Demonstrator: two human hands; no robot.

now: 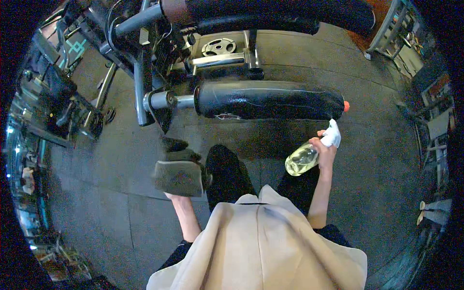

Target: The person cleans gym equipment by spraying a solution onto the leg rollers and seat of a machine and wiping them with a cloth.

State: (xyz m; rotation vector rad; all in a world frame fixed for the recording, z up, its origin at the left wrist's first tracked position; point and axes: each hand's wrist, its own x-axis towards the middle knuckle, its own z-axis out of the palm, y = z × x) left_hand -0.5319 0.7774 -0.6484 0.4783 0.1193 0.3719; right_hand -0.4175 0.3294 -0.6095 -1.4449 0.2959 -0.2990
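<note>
In my right hand (326, 149) is a clear spray bottle (302, 158) with a white trigger head and pale yellow liquid inside. My fingers wrap its neck, and the nozzle points at the right end of a black padded roller (266, 100). The roller's cover is scuffed, and a red cap (346, 106) sits at its right end. My left hand (173, 196) holds a dark grey cloth (179, 177) below the roller's left end. That cloth hides my left fingers.
A second black pad (251, 14) crosses the top on a grey machine frame (140, 87). Beyond the roller, a weight plate (218, 47) lies near a metal bar. Gym equipment lines the left side, and racks stand at right. Another person's feet (421, 212) show at the right edge.
</note>
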